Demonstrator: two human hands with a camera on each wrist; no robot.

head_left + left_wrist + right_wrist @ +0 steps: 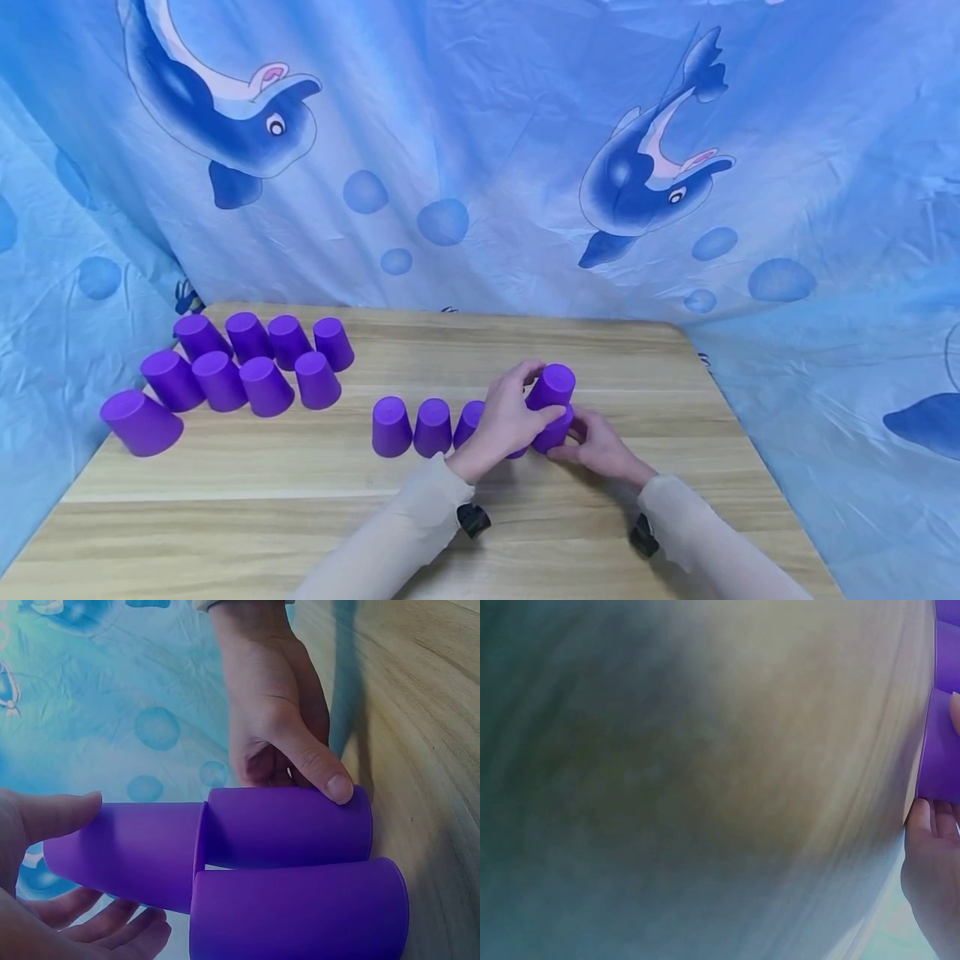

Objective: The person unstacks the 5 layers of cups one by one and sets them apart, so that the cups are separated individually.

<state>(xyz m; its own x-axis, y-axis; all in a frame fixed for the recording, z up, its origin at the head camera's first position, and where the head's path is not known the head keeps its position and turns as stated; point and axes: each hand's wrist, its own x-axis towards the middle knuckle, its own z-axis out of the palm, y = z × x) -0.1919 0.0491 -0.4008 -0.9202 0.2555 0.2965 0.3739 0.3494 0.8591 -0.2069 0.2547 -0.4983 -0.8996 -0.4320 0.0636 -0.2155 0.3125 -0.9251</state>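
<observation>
Two upside-down purple cups stand side by side at the right end of a row. Above their bases is an upper purple cup [557, 383], also upside down, its rim meeting both of them. My left hand [504, 421] holds this upper cup, thumb on one side and fingers on the other, as the left wrist view shows. The end cup [289, 829] below is gripped low by my right hand [600, 450], its thumb near the rim. Its neighbour [300, 911] stands beside it. In the right wrist view, only part of a purple cup [941, 757] shows at the edge.
The row continues left with upside-down cups [392, 427], partly hidden by my left hand. A group of several purple cups [219, 382] stands upside down on the left of the wooden table [247, 517]. A blue dolphin-print curtain [495, 100] hangs behind the table and at its sides.
</observation>
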